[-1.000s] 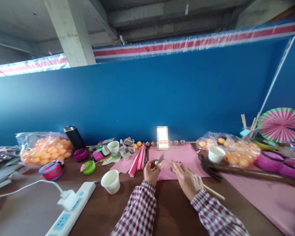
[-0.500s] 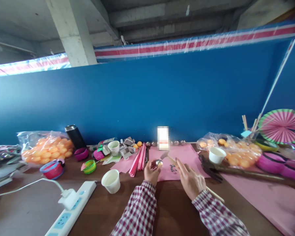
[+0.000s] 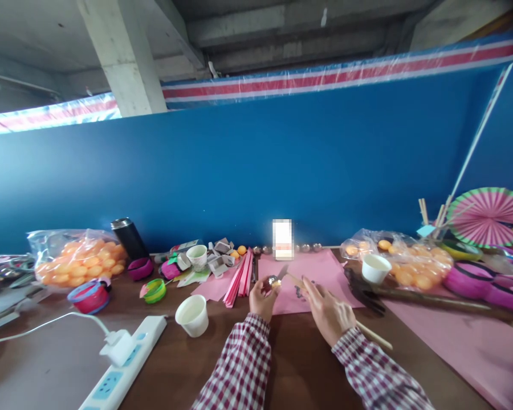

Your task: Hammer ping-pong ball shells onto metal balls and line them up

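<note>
A small shiny silver ball (image 3: 274,281) with a yellowish patch is held in the fingertips of my left hand (image 3: 261,299), above the left side of a pink paper sheet (image 3: 325,273). My right hand (image 3: 330,310) grips a thin wooden stick (image 3: 374,335). Its front end points at the ball, and its back end sticks out past my wrist. Whether the stick touches the ball I cannot tell. Small dark silvery bits (image 3: 299,291) lie on the paper between my hands. Several shiny balls (image 3: 312,247) line the paper's far edge.
A white cup (image 3: 192,315) and a power strip (image 3: 126,364) are at left, near pink paper strips (image 3: 240,279). Bags of orange balls (image 3: 83,262) stand on both sides. At right are another white cup (image 3: 375,268) and a dark wooden-handled tool (image 3: 436,302). A blue partition (image 3: 256,171) rises behind.
My left hand has turned the ball slightly, so its bright patch shows differently. The stick has shifted a little in my right hand. The view has moved slightly.
</note>
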`<state>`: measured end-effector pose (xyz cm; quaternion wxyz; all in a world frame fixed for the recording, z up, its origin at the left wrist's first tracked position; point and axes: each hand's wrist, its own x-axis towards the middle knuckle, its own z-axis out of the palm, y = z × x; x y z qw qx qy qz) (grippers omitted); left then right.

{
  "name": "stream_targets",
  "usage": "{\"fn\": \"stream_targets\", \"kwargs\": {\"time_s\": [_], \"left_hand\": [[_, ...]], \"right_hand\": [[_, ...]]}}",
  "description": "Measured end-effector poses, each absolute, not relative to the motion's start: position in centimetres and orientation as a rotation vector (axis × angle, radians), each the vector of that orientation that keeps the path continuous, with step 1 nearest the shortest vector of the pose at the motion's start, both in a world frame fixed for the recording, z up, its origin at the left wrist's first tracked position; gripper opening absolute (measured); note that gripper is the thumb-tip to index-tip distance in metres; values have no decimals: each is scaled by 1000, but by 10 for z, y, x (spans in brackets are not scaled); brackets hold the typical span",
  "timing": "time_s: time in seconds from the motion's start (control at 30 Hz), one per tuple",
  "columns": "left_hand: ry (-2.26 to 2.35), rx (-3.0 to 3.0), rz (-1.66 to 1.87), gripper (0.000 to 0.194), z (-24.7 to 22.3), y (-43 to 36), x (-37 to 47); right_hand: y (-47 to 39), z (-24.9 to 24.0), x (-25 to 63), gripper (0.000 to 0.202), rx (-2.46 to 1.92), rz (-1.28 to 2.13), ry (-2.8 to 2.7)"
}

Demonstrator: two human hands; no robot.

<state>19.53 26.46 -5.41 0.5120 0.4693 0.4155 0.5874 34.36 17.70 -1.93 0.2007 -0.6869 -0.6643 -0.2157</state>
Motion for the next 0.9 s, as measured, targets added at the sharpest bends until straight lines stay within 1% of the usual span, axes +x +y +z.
{"fn": "stream_targets", "kwargs": {"time_s": [0.37, 0.53, 0.63, 0.9], "left_hand": [[1048, 1082, 1462, 40, -55, 264, 198], [1054, 1125, 1457, 37, -54, 263, 198], [1071, 1105, 1474, 37, -56, 264, 198], [1054, 1207, 1406, 37, -63, 269, 197]], "right_hand": [[178, -17, 346, 40, -1968, -618, -1812], [177, -15, 345, 37, -1926, -626, -1887], [177, -16, 344, 38, -1921, -650, -1826], [179, -23, 343, 39, -1898, -622, -1869]]}}
